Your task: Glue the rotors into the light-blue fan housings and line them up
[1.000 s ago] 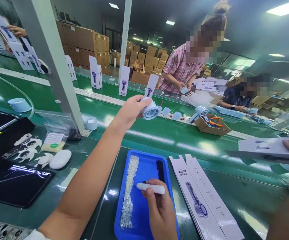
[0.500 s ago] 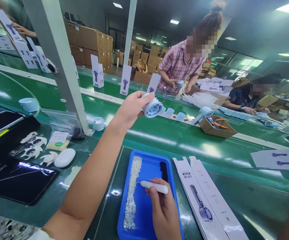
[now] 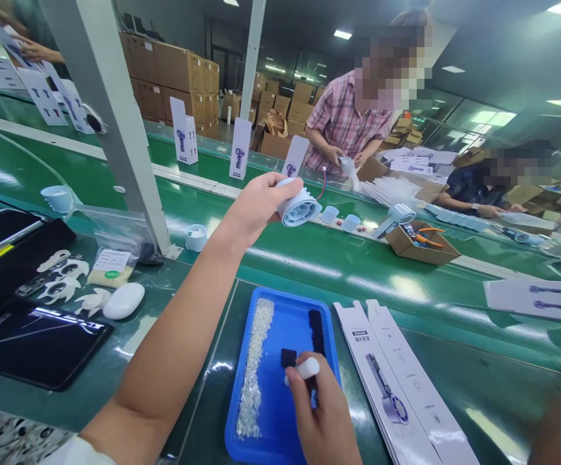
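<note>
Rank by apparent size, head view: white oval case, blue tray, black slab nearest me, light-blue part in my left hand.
Blue tray
Black slab
Light-blue part and white oval case: too alike to rank

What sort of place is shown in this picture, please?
Probably a factory assembly or packing line: the left hand holds a light blue part, printed boxes stand beyond the green work surface, and brown cartons are stacked behind.
</note>
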The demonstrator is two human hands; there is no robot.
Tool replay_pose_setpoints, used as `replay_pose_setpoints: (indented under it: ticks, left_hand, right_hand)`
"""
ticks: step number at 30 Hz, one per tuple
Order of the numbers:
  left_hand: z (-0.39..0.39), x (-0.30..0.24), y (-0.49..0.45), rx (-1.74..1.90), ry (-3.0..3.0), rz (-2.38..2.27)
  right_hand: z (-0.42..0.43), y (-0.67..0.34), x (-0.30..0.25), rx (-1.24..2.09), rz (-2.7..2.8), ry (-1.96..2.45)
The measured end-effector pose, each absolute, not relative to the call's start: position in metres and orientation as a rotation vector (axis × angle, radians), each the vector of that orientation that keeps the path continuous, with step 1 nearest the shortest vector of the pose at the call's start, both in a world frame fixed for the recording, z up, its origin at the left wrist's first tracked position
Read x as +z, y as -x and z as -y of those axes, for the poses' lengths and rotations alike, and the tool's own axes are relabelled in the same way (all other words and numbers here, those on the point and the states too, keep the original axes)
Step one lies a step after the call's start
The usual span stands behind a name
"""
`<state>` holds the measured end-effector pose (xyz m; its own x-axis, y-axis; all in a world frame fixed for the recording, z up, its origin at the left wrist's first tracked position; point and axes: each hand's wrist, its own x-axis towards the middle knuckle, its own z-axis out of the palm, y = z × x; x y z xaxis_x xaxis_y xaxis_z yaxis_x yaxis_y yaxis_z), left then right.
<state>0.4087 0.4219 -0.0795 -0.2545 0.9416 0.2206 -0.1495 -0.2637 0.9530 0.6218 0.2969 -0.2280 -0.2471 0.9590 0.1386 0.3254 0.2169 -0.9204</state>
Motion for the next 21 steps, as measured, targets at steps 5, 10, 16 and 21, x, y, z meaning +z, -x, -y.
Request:
replay_pose_setpoints:
  ticks: [5, 10, 16, 21]
  left_hand:
    - [-0.422, -0.077, -0.410, 1.660, -1.108, -1.125]
    - [-0.424, -0.076, -0.413, 1.670, -1.078, -1.191]
    - [-0.425, -0.078, -0.416, 1.655, -1.108, -1.171]
    - [-0.427, -0.080, -0.416, 1.648, -1.123, -1.183]
  right_hand:
    - [-0.298, -0.649, -0.234, 0.790, 1.457, 1.406]
    - [-0.302, -0.664, -0.247, 0.865, 1.437, 1.395]
    - [-0.309, -0.669, -0.256, 0.875, 1.545, 1.342]
    - [-0.309, -0.671, -0.257, 0.889, 1.444, 1.353]
